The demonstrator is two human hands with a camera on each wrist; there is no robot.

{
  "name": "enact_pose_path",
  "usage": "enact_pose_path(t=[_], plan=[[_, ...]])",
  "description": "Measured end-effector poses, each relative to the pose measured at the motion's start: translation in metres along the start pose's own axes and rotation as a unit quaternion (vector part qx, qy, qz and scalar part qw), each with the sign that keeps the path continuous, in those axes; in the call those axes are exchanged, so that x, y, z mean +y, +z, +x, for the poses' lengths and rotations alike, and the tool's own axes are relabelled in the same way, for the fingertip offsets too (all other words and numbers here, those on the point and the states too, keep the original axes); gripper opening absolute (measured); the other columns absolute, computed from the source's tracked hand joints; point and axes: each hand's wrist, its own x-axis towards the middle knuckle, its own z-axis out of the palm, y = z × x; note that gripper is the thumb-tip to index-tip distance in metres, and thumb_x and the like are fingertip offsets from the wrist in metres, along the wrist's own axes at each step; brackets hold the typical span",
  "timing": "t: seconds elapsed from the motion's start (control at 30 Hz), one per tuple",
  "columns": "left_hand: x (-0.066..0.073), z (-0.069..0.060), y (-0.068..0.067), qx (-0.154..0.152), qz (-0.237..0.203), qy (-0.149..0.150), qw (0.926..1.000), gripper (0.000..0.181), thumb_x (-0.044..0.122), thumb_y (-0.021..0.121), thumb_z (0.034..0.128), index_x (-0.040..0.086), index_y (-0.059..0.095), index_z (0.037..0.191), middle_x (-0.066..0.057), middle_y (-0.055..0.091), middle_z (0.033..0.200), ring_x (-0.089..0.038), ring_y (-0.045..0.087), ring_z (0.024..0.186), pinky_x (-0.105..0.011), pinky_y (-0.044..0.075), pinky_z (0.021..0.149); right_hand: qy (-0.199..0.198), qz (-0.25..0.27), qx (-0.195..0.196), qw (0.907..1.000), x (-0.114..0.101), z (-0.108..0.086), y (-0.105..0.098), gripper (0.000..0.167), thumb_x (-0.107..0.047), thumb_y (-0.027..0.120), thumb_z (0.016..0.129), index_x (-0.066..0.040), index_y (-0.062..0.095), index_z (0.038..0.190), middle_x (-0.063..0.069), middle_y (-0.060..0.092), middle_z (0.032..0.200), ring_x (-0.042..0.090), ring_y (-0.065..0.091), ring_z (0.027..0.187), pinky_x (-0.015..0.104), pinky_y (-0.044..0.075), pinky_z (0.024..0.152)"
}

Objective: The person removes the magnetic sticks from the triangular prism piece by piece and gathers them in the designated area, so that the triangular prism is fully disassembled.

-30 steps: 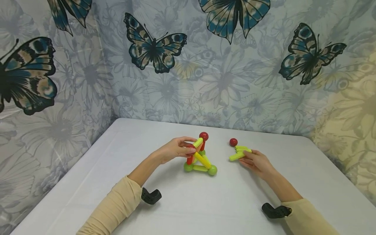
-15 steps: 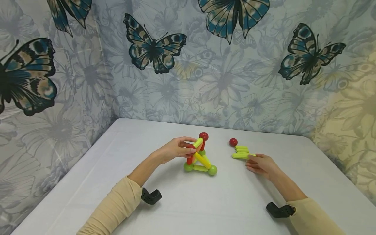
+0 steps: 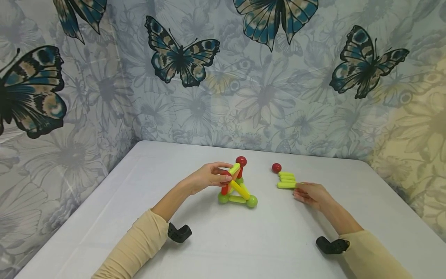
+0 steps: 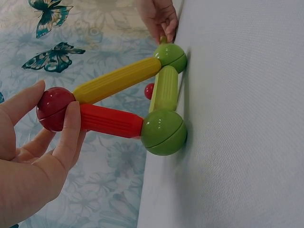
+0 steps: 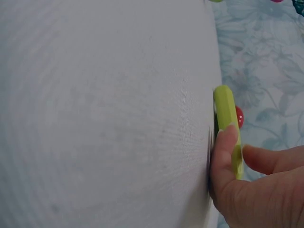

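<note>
My left hand (image 3: 208,179) pinches a red ball (image 4: 56,109) at the top of a frame of sticks and balls. From that ball a yellow stick (image 4: 118,80) and a red stick (image 4: 111,120) slope down to green balls (image 4: 164,133) on the table, joined by a yellow-green stick (image 4: 166,89). Another red ball (image 3: 241,161) tops the frame's far side. To the right, my right hand (image 3: 313,195) has thumb and fingers on the right end of a yellow-green stick (image 3: 286,185), nearest of several lying side by side.
A loose red ball (image 3: 277,167) lies just behind the row of sticks. The white table (image 3: 223,248) meets a patterned wall (image 3: 265,97) with butterflies at its back and left. A black wrist piece (image 3: 179,233) shows by the left sleeve, another (image 3: 332,246) by the right.
My right hand has moved right, and the stick at its fingers, slanted across the others before, now lies parallel to them. The left hand and the frame have stayed in place.
</note>
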Motion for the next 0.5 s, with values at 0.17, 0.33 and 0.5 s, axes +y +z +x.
enact_pose_path(t=[0.17,0.33,0.5], plan=[[0.0006,0.0007,-0.0010,0.000,-0.001,0.001,1.0000,0.047,0.010,0.064,0.0923,0.007,0.049,0.137,-0.016,0.055,0.122,-0.023,0.061,0.101,-0.034,0.051,0.088,-0.008,-0.016,0.004,0.9998,-0.0026,-0.0012,0.0016,0.053,-0.010,0.046,0.100,0.017,0.019,0.138,0.009,0.056,0.083,0.013,0.064,0.070,0.025,0.055,0.074],[-0.0004,0.0013,-0.0014,0.000,-0.004,0.000,1.0000,0.047,0.009,0.064,0.0919,0.007,0.049,0.137,-0.016,0.055,0.123,-0.023,0.061,0.102,-0.034,0.051,0.088,-0.010,-0.035,0.016,0.9992,-0.0036,-0.0018,0.0031,0.062,-0.015,0.041,0.102,0.012,0.005,0.145,0.012,0.054,0.088,0.015,0.065,0.071,0.029,0.056,0.074],[-0.0018,0.0010,-0.0014,-0.001,-0.007,0.003,1.0000,0.047,0.009,0.064,0.0920,0.006,0.049,0.136,-0.016,0.055,0.123,-0.024,0.060,0.102,-0.038,0.049,0.092,-0.007,-0.033,0.017,0.9993,-0.0036,-0.0019,0.0033,0.063,-0.016,0.041,0.102,0.010,0.004,0.146,0.013,0.053,0.089,0.016,0.065,0.071,0.030,0.056,0.074]])
